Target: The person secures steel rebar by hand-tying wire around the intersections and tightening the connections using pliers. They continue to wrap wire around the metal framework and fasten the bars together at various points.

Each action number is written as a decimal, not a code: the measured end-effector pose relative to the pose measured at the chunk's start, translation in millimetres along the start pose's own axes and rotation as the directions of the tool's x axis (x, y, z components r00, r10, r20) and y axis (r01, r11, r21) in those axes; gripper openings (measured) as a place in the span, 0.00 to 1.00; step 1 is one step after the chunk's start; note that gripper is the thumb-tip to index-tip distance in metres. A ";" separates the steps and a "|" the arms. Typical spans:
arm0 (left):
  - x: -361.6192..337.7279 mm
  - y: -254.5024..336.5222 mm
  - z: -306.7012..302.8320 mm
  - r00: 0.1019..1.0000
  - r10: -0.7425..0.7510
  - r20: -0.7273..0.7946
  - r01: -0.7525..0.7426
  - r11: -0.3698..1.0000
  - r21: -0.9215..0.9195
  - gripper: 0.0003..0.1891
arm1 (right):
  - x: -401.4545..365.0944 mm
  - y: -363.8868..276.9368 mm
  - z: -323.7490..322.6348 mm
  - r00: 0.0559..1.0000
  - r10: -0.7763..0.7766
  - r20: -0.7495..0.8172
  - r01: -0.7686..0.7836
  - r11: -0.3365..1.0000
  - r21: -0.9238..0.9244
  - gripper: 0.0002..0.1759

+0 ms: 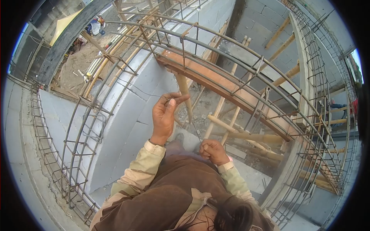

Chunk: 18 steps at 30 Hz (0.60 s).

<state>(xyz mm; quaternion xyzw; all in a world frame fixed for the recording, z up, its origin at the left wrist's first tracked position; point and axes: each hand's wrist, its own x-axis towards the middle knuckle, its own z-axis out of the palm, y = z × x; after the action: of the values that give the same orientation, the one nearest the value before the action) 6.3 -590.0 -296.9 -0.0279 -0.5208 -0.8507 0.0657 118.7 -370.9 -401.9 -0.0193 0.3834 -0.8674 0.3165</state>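
Observation:
My left hand is raised in front of my body, its thumb and forefinger pinched together. A thin tie wire runs out from these fingertips toward the left. Lower and to the right, my right hand is closed in a fist at about waist height. From its fingers a thin length of wire sticks upward. Both hands are apart from the steel rebar cage, which curves past in front of them. Under that cage lies an orange-brown wooden formwork board.
A grey block wall stands at my left, with rebar along its top. Bamboo poles prop the formwork below. More rebar runs along the right side. Part of another person shows at the far right.

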 end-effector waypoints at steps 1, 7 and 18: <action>0.2 -5.2 -8.8 0.967 0.148 0.205 -0.198 0.948 0.251 0.15 | -1.7 -2.5 0.8 1.000 -0.005 0.002 0.005 1.000 0.000 0.18; 9.8 13.6 -37.4 0.944 -0.036 0.329 -0.128 0.877 0.464 0.17 | -18.5 -32.5 4.3 0.999 -0.033 0.004 0.033 0.959 -0.280 0.19; 0.6 21.2 -50.8 0.782 -0.365 0.505 -0.271 0.530 0.804 0.18 | -18.0 -57.7 -34.9 0.919 -0.309 -0.246 -0.127 0.360 -0.924 0.09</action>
<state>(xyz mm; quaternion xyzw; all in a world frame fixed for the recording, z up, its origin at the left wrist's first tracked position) 9.8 -644.8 -301.3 -0.2554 -0.8563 -0.4301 -0.1290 92.6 -308.8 -383.6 -0.0476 0.8556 -0.5014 0.1194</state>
